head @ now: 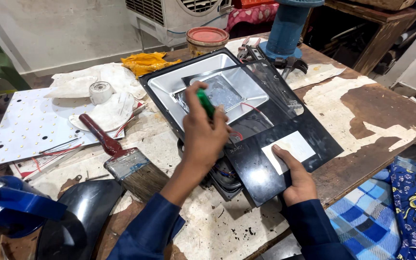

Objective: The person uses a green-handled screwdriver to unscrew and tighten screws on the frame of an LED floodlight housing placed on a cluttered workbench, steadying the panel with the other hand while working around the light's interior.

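Nearest the camera, the right hand (297, 180) grips the near edge of a dark glossy glass panel (285, 144), thumb lying flat on top beside a pale rectangular patch (289, 150) and the other fingers curled out of sight under the edge. The panel rests tilted over a square black floodlight housing with a silvery reflector inside (203, 84), which sits on a worn wooden table with peeling white covering (386, 110).

Just left of the panel, the left hand (205, 135) is closed in a fist around a green-handled screwdriver (206, 102), its handle poking up above the knuckles over the housing's reflector; the tip is hidden behind the hand.

Left of the housing lies a flat paintbrush with a dark red handle and metal ferrule (116, 156). Further left is a white perforated sheet dotted with small yellow spots (30, 123), and beyond the brush a roll of white tape (101, 91) on crumpled white cloth.

Beyond the housing are a yellow rag (148, 61), a round tin with a red lid (207, 38) and a blue cylindrical stand (285, 29).
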